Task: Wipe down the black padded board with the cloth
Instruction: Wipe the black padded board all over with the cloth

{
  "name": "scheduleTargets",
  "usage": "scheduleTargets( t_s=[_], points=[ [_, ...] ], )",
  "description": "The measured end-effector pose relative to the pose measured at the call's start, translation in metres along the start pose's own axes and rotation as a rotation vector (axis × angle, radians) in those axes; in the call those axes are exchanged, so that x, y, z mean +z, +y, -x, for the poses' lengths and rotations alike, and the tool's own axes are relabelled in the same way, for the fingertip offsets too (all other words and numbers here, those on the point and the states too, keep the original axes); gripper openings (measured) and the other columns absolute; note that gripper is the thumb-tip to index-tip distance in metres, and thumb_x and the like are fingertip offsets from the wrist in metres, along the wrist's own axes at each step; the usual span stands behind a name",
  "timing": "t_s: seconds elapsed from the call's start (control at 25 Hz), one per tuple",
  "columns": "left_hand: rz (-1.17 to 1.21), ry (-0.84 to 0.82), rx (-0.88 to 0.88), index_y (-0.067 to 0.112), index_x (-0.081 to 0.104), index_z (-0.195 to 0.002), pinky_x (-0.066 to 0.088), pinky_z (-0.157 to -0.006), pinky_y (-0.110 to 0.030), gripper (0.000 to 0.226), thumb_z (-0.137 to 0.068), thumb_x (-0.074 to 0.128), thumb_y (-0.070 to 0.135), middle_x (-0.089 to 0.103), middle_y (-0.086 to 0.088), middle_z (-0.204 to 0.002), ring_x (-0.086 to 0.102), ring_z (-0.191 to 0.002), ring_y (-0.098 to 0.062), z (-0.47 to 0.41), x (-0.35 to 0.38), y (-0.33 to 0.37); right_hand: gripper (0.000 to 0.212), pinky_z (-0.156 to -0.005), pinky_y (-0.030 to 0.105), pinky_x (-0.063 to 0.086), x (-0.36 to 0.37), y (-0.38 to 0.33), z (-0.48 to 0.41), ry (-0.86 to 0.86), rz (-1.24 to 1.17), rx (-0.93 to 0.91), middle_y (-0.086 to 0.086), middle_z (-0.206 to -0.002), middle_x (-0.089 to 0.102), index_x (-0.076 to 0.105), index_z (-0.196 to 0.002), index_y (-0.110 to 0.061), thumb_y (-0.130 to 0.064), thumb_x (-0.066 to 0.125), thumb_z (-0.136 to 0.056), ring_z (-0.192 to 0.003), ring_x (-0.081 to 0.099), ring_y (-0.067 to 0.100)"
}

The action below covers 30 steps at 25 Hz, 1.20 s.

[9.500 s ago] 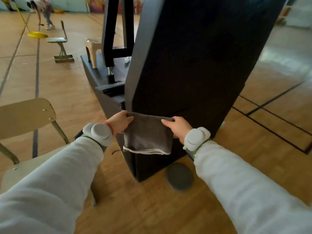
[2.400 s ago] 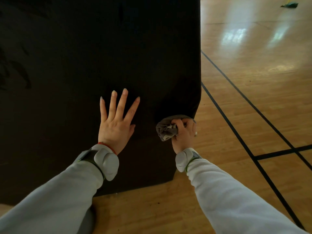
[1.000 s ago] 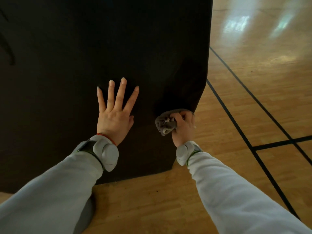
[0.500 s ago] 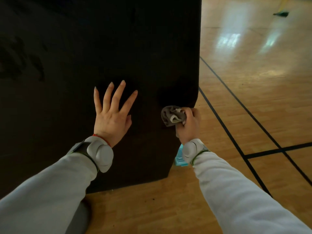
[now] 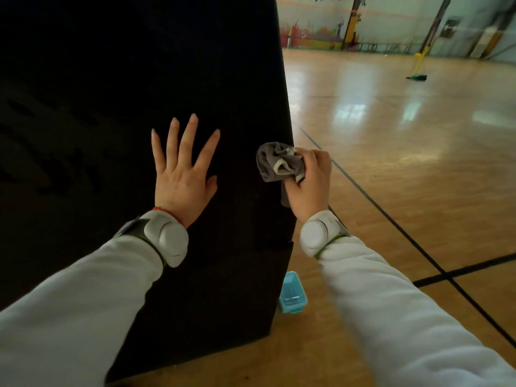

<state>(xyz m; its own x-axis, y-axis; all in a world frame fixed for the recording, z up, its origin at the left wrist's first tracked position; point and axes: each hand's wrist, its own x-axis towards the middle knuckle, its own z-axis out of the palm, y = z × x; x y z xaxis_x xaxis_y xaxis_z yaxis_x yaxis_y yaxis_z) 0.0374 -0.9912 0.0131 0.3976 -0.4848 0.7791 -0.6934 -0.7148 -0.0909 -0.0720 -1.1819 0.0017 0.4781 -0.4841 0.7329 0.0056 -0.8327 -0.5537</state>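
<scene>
The black padded board (image 5: 117, 79) stands upright on the wooden floor and fills the left half of the view. My left hand (image 5: 183, 174) lies flat against its face with the fingers spread. My right hand (image 5: 308, 185) grips a bunched grey cloth (image 5: 276, 163) with a pale hem, held against the board's right edge at about the same height as my left hand. Both wrists wear grey bands over white sleeves.
A small turquoise plastic box (image 5: 291, 293) sits on the floor at the board's lower right corner. Black court lines (image 5: 391, 219) cross the wooden floor to the right. A yellow-handled mop (image 5: 417, 71) stands far back near the painted wall.
My right hand has carried the bunched cloth up along the board's right edge over the last second. My left hand stays flat on the board. The view has tilted upward.
</scene>
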Motion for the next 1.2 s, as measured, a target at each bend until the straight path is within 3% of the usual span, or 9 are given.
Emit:
scheduleTargets(
  t_s=[0.08,0.24,0.4,0.6,0.84,1.04,1.2],
  points=[
    [-0.012,-0.034,-0.026,0.021,0.020,-0.148,-0.004,-0.111,-0.057,0.090,-0.075,0.073,0.028,0.010,-0.018,-0.154,0.003,-0.141,-0.040,-0.005,0.001,-0.004,0.038,-0.080,0.017,0.030,-0.002,-0.010,-0.017,0.007,0.036,-0.052,0.015,-0.107,0.048,0.059,-0.109,-0.007,0.004,0.062,-0.073,-0.100,0.045,0.028],
    [-0.124,-0.210,-0.027,0.023,-0.006,-0.148,-0.006,-0.110,-0.060,0.108,-0.075,0.070,0.044,-0.009,-0.016,-0.154,-0.010,-0.141,-0.038,-0.008,0.006,-0.012,0.042,-0.079,0.038,0.046,0.000,-0.022,-0.037,0.002,0.107,-0.122,0.012,-0.107,0.049,0.059,-0.110,-0.012,0.004,0.064,-0.071,-0.099,0.047,0.029],
    [-0.188,-0.284,-0.045,0.024,-0.026,-0.141,-0.014,-0.108,-0.059,0.109,-0.081,0.061,0.050,-0.025,-0.014,-0.150,-0.030,-0.135,-0.034,-0.009,0.012,-0.012,0.049,-0.082,0.044,0.045,0.012,-0.024,-0.047,0.066,0.166,-0.168,0.015,-0.109,0.049,0.060,-0.111,-0.013,0.007,0.065,-0.067,-0.099,0.048,0.032],
    [-0.139,-0.267,-0.053,0.025,-0.025,-0.141,-0.016,-0.107,-0.058,0.107,-0.082,0.061,0.049,-0.024,-0.012,-0.150,-0.035,-0.131,-0.029,-0.010,0.015,-0.014,0.051,-0.090,0.048,0.040,0.032,-0.003,-0.024,-0.097,0.218,-0.147,0.015,-0.111,0.047,0.061,-0.109,-0.018,0.005,0.066,-0.064,-0.102,0.044,0.037],
    [-0.129,-0.280,-0.053,0.026,-0.029,-0.138,-0.025,-0.103,-0.053,0.107,-0.083,0.061,0.046,-0.033,-0.008,-0.147,-0.038,-0.129,-0.028,-0.011,0.016,-0.015,0.041,-0.080,0.050,0.045,0.035,0.030,0.022,-0.398,0.307,-0.055,0.014,-0.105,0.046,0.061,-0.107,-0.017,0.000,0.062,-0.069,-0.094,0.044,0.037],
    [-0.143,-0.275,-0.047,0.025,-0.028,-0.139,-0.026,-0.103,-0.054,0.106,-0.084,0.060,0.046,-0.031,-0.009,-0.148,-0.035,-0.131,-0.028,-0.011,0.016,-0.016,0.039,-0.075,0.037,0.043,0.012,-0.019,-0.041,0.067,0.061,-0.140,0.020,-0.102,0.049,0.062,-0.100,-0.006,0.010,0.062,-0.065,-0.094,0.048,0.036],
    [-0.141,-0.285,-0.048,0.025,-0.027,-0.140,-0.021,-0.105,-0.056,0.104,-0.085,0.058,0.047,-0.027,-0.011,-0.150,-0.035,-0.131,-0.029,-0.010,0.016,-0.016,0.045,-0.085,0.048,0.046,0.029,-0.017,-0.045,-0.014,0.159,-0.182,0.016,-0.109,0.047,0.060,-0.107,-0.016,0.004,0.066,-0.067,-0.101,0.045,0.035]
  ],
)
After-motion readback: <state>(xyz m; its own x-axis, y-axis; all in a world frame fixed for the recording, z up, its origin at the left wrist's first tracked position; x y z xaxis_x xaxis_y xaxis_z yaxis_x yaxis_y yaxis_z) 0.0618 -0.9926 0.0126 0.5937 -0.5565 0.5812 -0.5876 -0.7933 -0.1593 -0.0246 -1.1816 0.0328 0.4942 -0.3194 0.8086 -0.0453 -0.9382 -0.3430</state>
